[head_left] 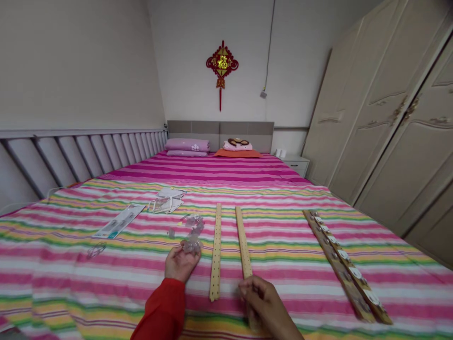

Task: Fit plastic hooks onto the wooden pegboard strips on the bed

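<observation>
We see the left hand [181, 262] resting on the striped bedcover [283, 245], palm up, with the fingers curled loosely around a small cluster of clear plastic pieces [191, 244]; these pieces look transparent and shiny, and their exact shape is too small to tell. Just beyond them lies a second little heap of the same clear pieces [195, 222]. The right hand [260, 295] is near the bottom of the view, and its fingers are closed together on the near end of a wooden strip [243, 245]. This strip is long, narrow and pale, and it lies along the bed, pointing away from us. Beside it, to the left, a second wooden strip [215, 250] lies almost parallel, not touching it, with a row of small holes along its length. Well apart on the right, two darker strips [345, 267] lie together and carry round white pieces. Some flat packages [120, 221] lie on the left.
</observation>
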A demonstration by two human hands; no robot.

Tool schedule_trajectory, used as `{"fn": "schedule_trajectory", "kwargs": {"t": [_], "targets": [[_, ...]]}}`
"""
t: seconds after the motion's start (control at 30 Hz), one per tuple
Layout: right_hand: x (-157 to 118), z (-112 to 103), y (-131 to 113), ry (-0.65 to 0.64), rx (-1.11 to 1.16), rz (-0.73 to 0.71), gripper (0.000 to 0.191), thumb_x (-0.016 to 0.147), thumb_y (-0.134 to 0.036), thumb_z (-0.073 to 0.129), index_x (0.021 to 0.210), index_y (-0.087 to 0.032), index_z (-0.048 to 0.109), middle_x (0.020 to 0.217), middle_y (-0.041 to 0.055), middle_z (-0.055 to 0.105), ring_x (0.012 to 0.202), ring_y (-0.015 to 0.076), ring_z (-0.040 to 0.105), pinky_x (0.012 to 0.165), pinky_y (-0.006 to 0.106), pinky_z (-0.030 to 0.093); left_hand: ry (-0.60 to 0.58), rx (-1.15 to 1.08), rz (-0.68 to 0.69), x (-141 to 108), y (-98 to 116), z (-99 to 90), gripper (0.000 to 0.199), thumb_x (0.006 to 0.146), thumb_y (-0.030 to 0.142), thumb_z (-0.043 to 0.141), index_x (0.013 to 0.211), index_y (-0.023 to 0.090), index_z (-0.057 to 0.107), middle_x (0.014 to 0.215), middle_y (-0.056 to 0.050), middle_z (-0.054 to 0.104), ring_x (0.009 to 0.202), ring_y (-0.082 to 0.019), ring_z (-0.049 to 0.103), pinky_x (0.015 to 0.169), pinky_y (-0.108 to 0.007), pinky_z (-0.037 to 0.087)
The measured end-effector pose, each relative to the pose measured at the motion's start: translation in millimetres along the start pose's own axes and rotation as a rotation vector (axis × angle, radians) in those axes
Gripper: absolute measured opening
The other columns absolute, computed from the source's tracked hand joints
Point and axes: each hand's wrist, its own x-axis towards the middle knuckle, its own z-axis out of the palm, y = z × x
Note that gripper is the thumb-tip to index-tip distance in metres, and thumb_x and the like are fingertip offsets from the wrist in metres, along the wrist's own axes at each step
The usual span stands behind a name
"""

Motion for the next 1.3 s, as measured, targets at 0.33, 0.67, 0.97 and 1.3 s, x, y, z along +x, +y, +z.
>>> {"fn": "schedule_trajectory", "kwargs": {"t": [0.33, 0.67, 0.97, 1.3], "targets": [[109, 72, -21, 0.052, -0.104, -0.216, 0.017, 0.061, -0.030, 0.072, 0.074, -0.018, 0.072, 0.078, 0.0046, 0.069, 0.076, 0.0210, 0.060, 0.074, 0.035, 0.045, -0.047, 0.071, -0.101, -18, -13, 12.3, 0.011, 0.062, 0.009, 0.051, 0.069, 0.018, 0.052, 0.069, -0.004, 0.060, 0.069, -0.017, 0.062, 0.066, -0.033, 0.052], [120, 90, -13, -0.015, 0.114, -0.103, 0.012, 0.054, -0.025, 0.072, 0.056, -0.016, 0.064, 0.054, -0.0029, 0.058, 0.054, 0.0109, 0.047, 0.055, 0.025, 0.035, 0.013, 0.120, -0.036, -13, 6, 8.4, 0.013, 0.067, 0.006, 0.049, 0.073, 0.016, 0.054, 0.066, -0.002, 0.063, 0.065, -0.016, 0.063, 0.065, -0.033, 0.052], [113, 92, -21, 0.012, 0.155, 0.004, 0.020, 0.051, -0.023, 0.071, 0.069, -0.016, 0.071, 0.059, -0.0010, 0.062, 0.054, 0.0116, 0.049, 0.050, 0.024, 0.033, -0.023, 0.136, -0.023, -11, -1, 15.8, 0.013, 0.070, 0.005, 0.048, 0.072, 0.015, 0.055, 0.066, -0.003, 0.064, 0.068, -0.017, 0.065, 0.068, -0.034, 0.053], [118, 84, -17, 0.117, 0.293, 0.039, 0.012, 0.052, -0.023, 0.074, 0.057, -0.016, 0.066, 0.047, -0.0041, 0.053, 0.045, 0.0070, 0.039, 0.042, 0.020, 0.025, -0.045, 0.136, -0.017, -7, 8, 9.3, 0.011, 0.068, 0.006, 0.051, 0.071, 0.015, 0.054, 0.061, 0.000, 0.054, 0.060, -0.012, 0.058, 0.062, -0.028, 0.052]]}}
